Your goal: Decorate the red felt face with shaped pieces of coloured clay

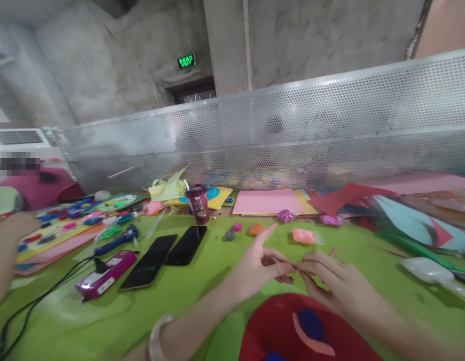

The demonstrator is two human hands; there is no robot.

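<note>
My left hand and my right hand meet above the green table, both pinching a thin pink strip of clay between their fingertips. My left index finger sticks up. A pale bangle circles my left wrist. Just below the hands lies a red sheet carrying a curved pink clay strip and a blue clay disc.
Two black phones, a magenta power bank with a black cable, a purple cup, clay lumps, coloured paper and a white case lie about. A perforated metal screen runs behind. Another person's arm is at left.
</note>
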